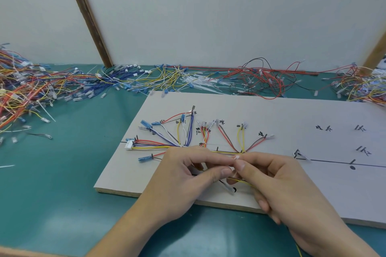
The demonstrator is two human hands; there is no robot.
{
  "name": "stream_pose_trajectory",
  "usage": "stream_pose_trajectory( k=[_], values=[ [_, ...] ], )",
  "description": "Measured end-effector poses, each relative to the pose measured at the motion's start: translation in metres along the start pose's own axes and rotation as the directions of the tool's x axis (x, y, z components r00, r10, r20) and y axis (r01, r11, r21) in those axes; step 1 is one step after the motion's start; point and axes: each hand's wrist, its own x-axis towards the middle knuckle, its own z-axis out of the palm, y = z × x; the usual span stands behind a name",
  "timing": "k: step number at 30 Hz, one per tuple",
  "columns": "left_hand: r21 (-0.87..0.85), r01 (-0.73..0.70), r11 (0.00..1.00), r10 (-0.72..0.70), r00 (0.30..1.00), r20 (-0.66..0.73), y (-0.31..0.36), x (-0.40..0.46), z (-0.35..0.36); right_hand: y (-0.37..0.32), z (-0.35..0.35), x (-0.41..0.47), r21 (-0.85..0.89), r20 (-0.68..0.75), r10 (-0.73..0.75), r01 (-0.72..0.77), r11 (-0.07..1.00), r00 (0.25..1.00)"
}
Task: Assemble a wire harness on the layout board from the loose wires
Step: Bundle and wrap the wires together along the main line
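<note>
My left hand (pixel 188 175) and my right hand (pixel 277 185) met over the near edge of the flat pale-grey layout board (pixel 313 110). Both had their fingers curled in. Between the tips of the two hands I pinched a small clear-white plastic zip tie (pixel 236 157), with my right thumb and first finger at its little head and my left fingers against it from the other side. A thin yellow wire (pixel 244 181) ran under my right hand, and I could not tell if that hand gripped it too.

Just past my fingers lay the part-built wire harness (pixel 188 135) on the board. Its red, blue, yellow, white and brown wires fanned out from one spot to small metal pegs, with blue sleeves at some ends and a white plastic plug (pixel 129 144) at the far left. Black hand-written marks and a long black line sat on the board to the right.

The board rested on a teal-green table top (pixel 62 173). Along the back of the table, by the white wall (pixel 208 16), lay heaps of loose coloured wires (pixel 31 87) and a bunch of white zip ties (pixel 200 83).
</note>
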Motion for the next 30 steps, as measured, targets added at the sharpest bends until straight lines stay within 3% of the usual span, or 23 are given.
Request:
stream_pose_trajectory(
  k=[11,16,22,30],
  values=[
    [0.014,0.048,0.999,-0.048,0.999,0.008,-0.002,0.0,0.001,-0.004,-0.001,0.003,-0.103,0.08,0.034,-0.026,0.994,0.996],
    [0.018,0.057,0.998,-0.058,0.997,0.057,-0.001,0.001,0.002,-0.005,-0.006,0.003,-0.035,0.118,0.081,-0.078,0.996,0.99],
    [0.011,0.058,0.998,-0.058,0.998,0.037,0.0,0.001,0.003,-0.008,-0.008,0.004,0.003,0.095,0.118,-0.119,0.993,0.988],
    [-0.009,0.05,0.999,-0.05,0.999,0.014,-0.001,0.0,0.002,-0.017,-0.01,0.009,0.001,0.169,0.192,-0.195,0.981,0.967]
  ],
)
